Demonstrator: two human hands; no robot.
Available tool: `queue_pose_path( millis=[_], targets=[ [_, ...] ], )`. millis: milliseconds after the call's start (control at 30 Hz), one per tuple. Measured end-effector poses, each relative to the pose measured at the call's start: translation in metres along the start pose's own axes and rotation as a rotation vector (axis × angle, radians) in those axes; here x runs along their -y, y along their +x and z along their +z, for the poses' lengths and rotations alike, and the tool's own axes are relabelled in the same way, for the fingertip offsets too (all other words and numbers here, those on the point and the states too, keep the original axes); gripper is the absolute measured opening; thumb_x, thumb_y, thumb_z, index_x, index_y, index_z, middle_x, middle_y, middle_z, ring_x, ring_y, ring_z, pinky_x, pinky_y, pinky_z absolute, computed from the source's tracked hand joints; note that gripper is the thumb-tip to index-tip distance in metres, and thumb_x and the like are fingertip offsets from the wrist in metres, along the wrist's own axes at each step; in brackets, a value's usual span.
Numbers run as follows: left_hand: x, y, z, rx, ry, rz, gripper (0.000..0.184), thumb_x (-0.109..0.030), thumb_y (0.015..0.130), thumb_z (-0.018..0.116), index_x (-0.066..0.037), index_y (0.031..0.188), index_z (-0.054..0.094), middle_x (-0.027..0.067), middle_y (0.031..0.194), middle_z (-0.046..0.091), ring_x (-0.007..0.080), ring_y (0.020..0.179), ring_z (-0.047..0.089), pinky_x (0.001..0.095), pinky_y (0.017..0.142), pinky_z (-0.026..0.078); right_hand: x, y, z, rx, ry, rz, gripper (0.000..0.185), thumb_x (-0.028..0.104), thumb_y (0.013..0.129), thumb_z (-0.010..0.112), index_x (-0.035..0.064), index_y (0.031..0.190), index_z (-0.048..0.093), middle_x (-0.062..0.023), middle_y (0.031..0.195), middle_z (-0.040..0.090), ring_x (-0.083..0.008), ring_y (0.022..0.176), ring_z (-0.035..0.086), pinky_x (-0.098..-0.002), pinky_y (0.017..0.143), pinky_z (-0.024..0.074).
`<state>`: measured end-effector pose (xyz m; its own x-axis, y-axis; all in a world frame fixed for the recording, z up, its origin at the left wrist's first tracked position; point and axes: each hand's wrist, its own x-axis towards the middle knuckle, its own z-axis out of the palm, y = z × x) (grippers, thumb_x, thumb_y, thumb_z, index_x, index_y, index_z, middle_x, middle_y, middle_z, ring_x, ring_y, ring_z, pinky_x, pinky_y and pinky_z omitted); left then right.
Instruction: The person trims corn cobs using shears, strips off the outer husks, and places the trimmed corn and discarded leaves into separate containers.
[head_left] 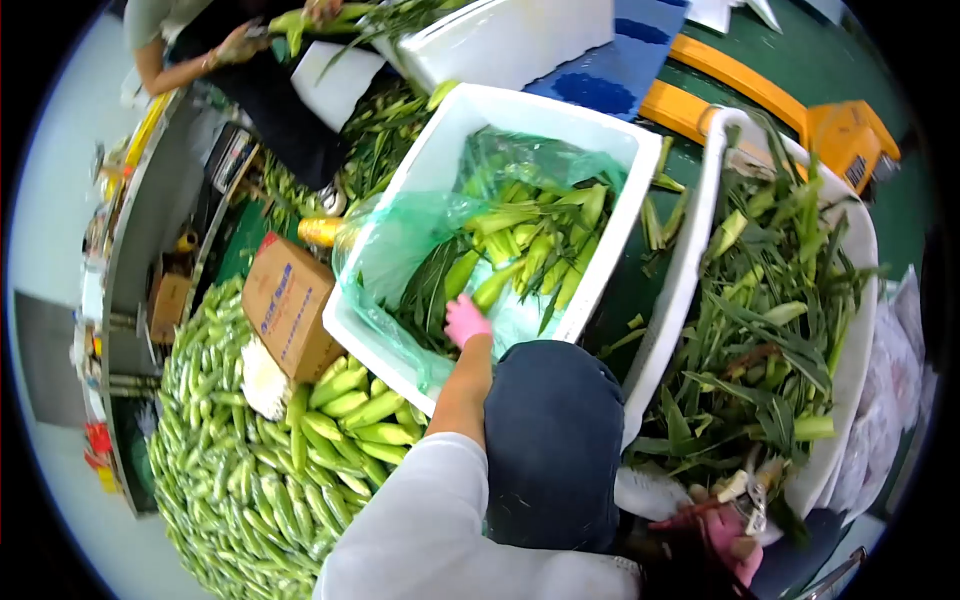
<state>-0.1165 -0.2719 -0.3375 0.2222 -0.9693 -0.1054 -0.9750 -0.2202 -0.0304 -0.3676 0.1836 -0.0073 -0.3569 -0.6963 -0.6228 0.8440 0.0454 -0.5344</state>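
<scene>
My left hand (467, 320), in a pink glove, reaches into a white foam box (395, 370) lined with green plastic film (420, 228). Its fingers are curled at the lower end of a green ear of corn (461, 273). More husk-covered ears (530, 250) and long leaves lie inside the box. Low on the right, my right hand (733, 540), also pink-gloved, is closed around a silver metal tool (757, 503) whose kind I cannot make out. It is beside a white tub (668, 340) heaped with stripped husks and leaves (770, 330).
A large pile of corn ears (250, 480) covers the left side, with a cardboard box (289, 308) on it. Another person (255, 80) handles corn at the top left. A yellow pallet jack (845, 140) and blue board (610, 75) lie behind.
</scene>
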Motion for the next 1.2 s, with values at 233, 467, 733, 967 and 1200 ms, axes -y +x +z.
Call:
queue_pose_path(
  millis=[233, 467, 733, 967, 1200],
  targets=[
    [0.005, 0.034, -0.028, 0.488, -0.489, 0.299, 0.068, -0.053, 0.08, 0.068, -0.001, 0.122, 0.059, 0.0222, 0.111, 0.069, 0.035, 0.097, 0.068, 0.0434, 0.087, 0.052, 0.036, 0.021, 0.0, 0.31, 0.276, 0.135, 0.071, 0.007, 0.073, 0.062, 0.0016, 0.142, 0.046, -0.0212, 0.142, 0.052, -0.0358, 0.128, 0.052, -0.0453, 0.103, 0.0482],
    [-0.029, 0.025, -0.169, 1.044, -1.551, 0.189, 0.053, -0.056, 0.099, 0.054, -0.012, 0.129, 0.059, 0.0106, 0.104, 0.068, 0.023, 0.087, 0.066, 0.0414, 0.078, 0.055, 0.081, 0.02, -0.033, 0.447, 0.087, -0.115, 0.056, 0.011, 0.081, 0.066, 0.0063, 0.134, 0.05, -0.0148, 0.127, 0.06, -0.0329, 0.123, 0.057, -0.0447, 0.101, 0.0507],
    [-0.163, -0.153, -0.41, 0.752, -1.272, 0.914, 0.056, -0.037, 0.091, 0.068, -0.001, 0.131, 0.053, 0.0118, 0.111, 0.068, 0.0237, 0.087, 0.067, 0.0375, 0.077, 0.057, 0.11, 0.053, -0.056, 0.036, -0.729, -0.843, 0.079, 0.017, 0.077, 0.079, 0.0013, 0.144, 0.041, -0.0128, 0.124, 0.058, -0.024, 0.116, 0.058, -0.0361, 0.102, 0.0478],
    [-0.213, -0.355, -0.37, 1.035, -0.874, 1.208, 0.076, -0.027, 0.081, 0.077, 0.001, 0.144, 0.044, 0.0075, 0.118, 0.061, 0.0169, 0.103, 0.06, 0.0311, 0.091, 0.05, 0.131, 0.024, -0.087, -0.02, -0.75, -0.726, 0.075, 0.026, 0.075, 0.083, -0.004, 0.135, 0.05, -0.0207, 0.117, 0.059, -0.0315, 0.112, 0.062, -0.0402, 0.098, 0.0504],
    [-0.207, -0.397, -0.392, 0.552, -0.359, 1.441, 0.08, -0.013, 0.075, 0.084, -0.003, 0.144, 0.045, 0.0094, 0.121, 0.065, 0.0162, 0.11, 0.061, 0.0322, 0.097, 0.049, 0.142, 0.034, -0.111, -0.045, -1.082, -0.915, 0.088, 0.035, 0.066, 0.086, 0.0017, 0.138, 0.047, -0.0207, 0.126, 0.053, -0.0387, 0.12, 0.052, -0.0442, 0.106, 0.0422]
  ],
)
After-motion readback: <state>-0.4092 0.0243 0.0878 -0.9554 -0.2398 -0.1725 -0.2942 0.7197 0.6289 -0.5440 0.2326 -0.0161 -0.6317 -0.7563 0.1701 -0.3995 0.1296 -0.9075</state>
